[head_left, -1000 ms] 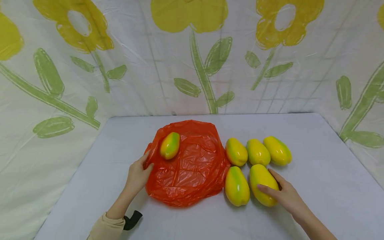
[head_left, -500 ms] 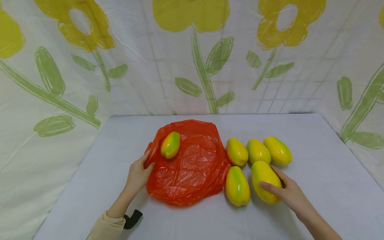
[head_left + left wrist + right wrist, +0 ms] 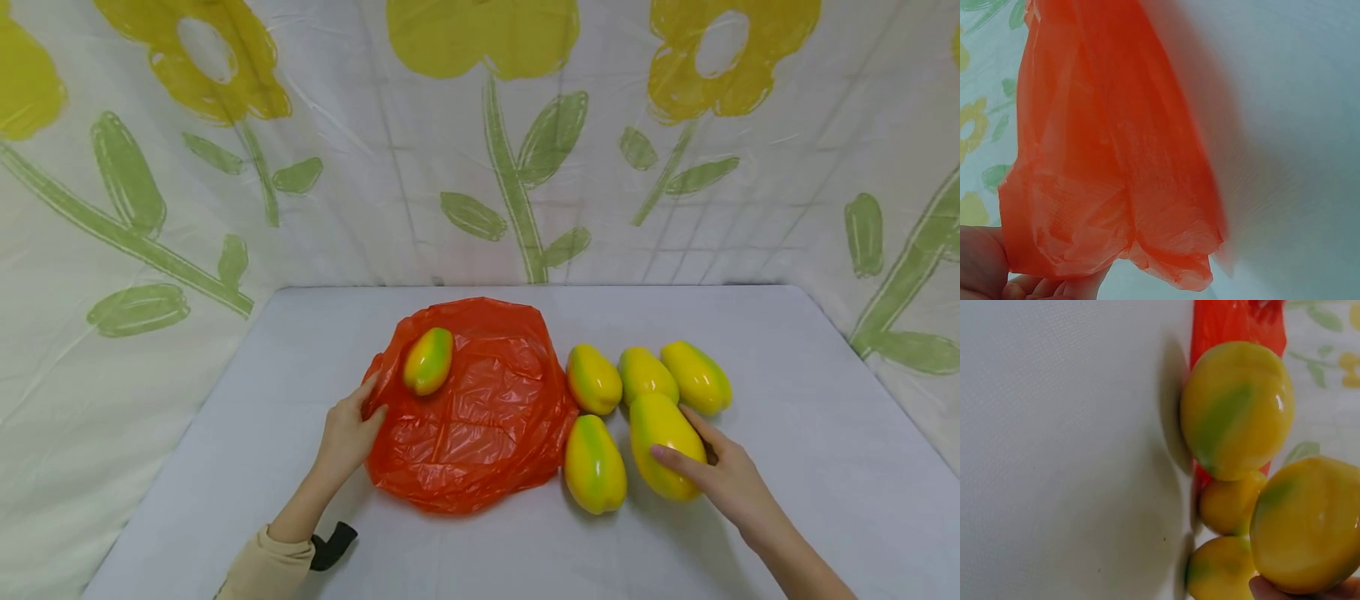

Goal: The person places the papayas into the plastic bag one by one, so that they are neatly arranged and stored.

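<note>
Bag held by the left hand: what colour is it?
The bag is red, translucent and shiny; it shows best in the head view.

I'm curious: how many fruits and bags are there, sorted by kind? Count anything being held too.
Yellow-green fruits: 6, including the held fruit in the right hand
Red bag: 1
Total: 7

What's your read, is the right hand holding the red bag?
No, the right hand holds a yellow fruit; the left hand holds the bag.
</note>
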Motion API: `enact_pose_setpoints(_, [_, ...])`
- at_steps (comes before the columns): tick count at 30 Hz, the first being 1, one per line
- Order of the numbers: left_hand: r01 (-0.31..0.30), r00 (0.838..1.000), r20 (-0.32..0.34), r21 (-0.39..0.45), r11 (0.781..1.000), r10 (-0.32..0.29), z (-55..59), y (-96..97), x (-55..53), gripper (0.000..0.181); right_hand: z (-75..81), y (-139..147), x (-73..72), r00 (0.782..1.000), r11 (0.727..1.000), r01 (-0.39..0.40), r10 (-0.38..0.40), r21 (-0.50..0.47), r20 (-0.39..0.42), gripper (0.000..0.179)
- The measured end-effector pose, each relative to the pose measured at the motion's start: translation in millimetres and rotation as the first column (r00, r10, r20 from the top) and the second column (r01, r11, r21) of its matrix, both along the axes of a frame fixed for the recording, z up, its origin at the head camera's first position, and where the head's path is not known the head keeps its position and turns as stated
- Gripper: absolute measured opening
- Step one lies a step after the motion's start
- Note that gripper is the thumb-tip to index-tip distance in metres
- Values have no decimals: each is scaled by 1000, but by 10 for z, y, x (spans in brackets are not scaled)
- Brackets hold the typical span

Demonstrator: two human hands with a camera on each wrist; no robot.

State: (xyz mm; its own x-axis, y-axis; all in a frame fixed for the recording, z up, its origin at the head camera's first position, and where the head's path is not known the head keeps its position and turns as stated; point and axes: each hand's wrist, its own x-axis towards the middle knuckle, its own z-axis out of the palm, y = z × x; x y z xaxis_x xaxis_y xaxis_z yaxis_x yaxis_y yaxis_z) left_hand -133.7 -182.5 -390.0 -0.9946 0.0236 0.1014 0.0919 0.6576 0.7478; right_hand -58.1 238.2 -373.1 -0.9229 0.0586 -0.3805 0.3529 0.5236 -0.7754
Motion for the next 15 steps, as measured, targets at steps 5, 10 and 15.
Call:
enact_pose_setpoints(5, [-2, 1000, 3, -1, 1000, 2, 12, 2, 3, 50, 38, -49, -13, 1000, 1000, 6, -6, 3, -22, 91])
enact_pose_setpoints(10, [-2, 1000, 6, 0, 1000, 2, 15, 1, 6, 50, 64, -101, -25, 999, 1000, 8, -8, -6, -49, 90])
enact_pose_setpoints(15, [-9, 1000, 8, -4, 1000, 9, 4, -6, 7, 50, 71, -149, -50, 999, 1000, 2, -3, -19, -53, 90])
